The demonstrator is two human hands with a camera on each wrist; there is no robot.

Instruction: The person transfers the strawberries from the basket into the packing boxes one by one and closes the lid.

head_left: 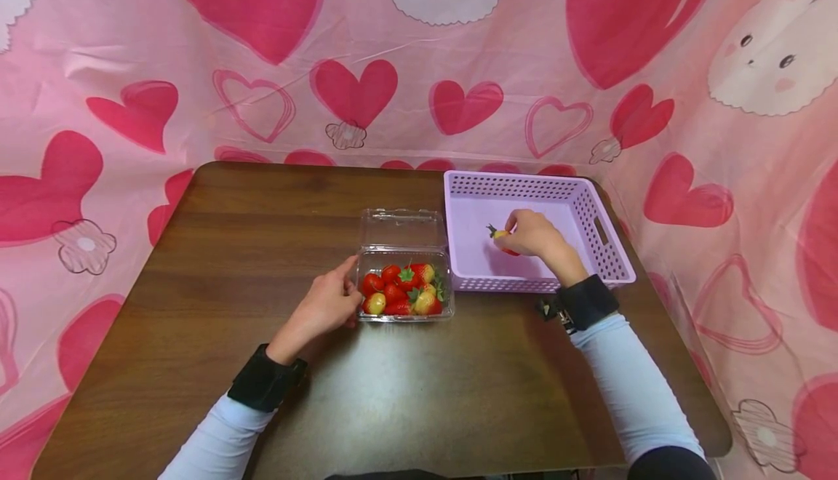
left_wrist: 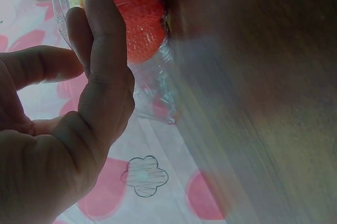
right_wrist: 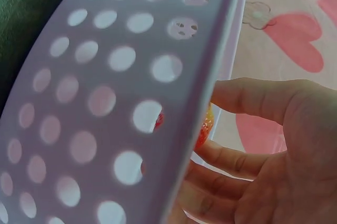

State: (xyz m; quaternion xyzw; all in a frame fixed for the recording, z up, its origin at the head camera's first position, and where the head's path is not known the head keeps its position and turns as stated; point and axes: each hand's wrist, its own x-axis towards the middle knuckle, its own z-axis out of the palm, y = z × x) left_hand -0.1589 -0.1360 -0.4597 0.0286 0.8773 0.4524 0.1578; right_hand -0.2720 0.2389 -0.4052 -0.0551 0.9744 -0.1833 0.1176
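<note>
A clear plastic clamshell box (head_left: 406,316) stands with its lid (head_left: 402,229) open and holds several red and yellowish strawberries (head_left: 399,291). My left hand (head_left: 327,304) rests against the box's left wall. In the left wrist view its straight fingers (left_wrist: 100,50) lie on the clear box (left_wrist: 158,92) in front of a red strawberry (left_wrist: 137,19), thumb apart. My right hand (head_left: 512,241) is inside the lilac perforated basket (head_left: 517,178), pinching one strawberry (head_left: 500,235) low over its floor. The right wrist view shows the basket wall (right_wrist: 105,103), with the strawberry (right_wrist: 202,129) between my fingers (right_wrist: 253,98).
Box and basket sit side by side on a dark wooden table (head_left: 262,233), the basket at the back right near the edge. A pink heart-patterned cloth (head_left: 419,65) hangs round the table on three sides. Apart from the held strawberry, the basket floor looks bare.
</note>
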